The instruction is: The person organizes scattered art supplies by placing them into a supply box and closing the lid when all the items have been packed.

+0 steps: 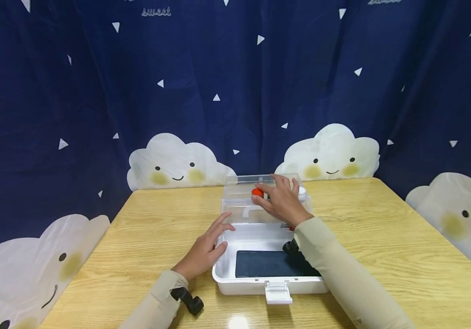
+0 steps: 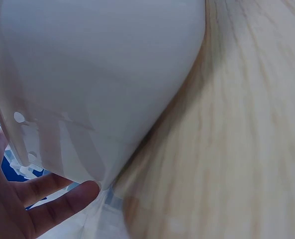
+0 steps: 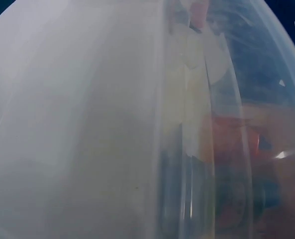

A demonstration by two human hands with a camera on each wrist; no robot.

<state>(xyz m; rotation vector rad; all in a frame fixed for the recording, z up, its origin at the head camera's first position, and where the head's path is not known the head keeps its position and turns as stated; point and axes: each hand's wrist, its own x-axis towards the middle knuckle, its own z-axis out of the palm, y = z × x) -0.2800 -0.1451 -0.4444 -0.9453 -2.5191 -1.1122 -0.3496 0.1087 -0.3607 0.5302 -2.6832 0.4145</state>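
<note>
A white storage box (image 1: 243, 287) with a front latch lies opened, its clear tiered trays (image 1: 235, 210) raised at the back. My right hand (image 1: 283, 200) reaches over the trays, thumb and index finger pinching a small red round piece (image 1: 257, 192); its lower part is hidden. My left hand (image 1: 204, 251) is at the box's left side, with loosely spread fingers right at the rim. In the left wrist view, the fingertips (image 2: 90, 190) overlap the corner of the white wall. The right wrist view shows the blurred clear tray wall (image 3: 227, 89) with red behind it.
A dark flat panel (image 1: 276, 263) lies on the box floor. Something white and round (image 1: 302, 193) stands in the trays right of my right hand. The box rests on a wooden table (image 1: 169, 214), with a navy curtain (image 1: 202, 68) behind.
</note>
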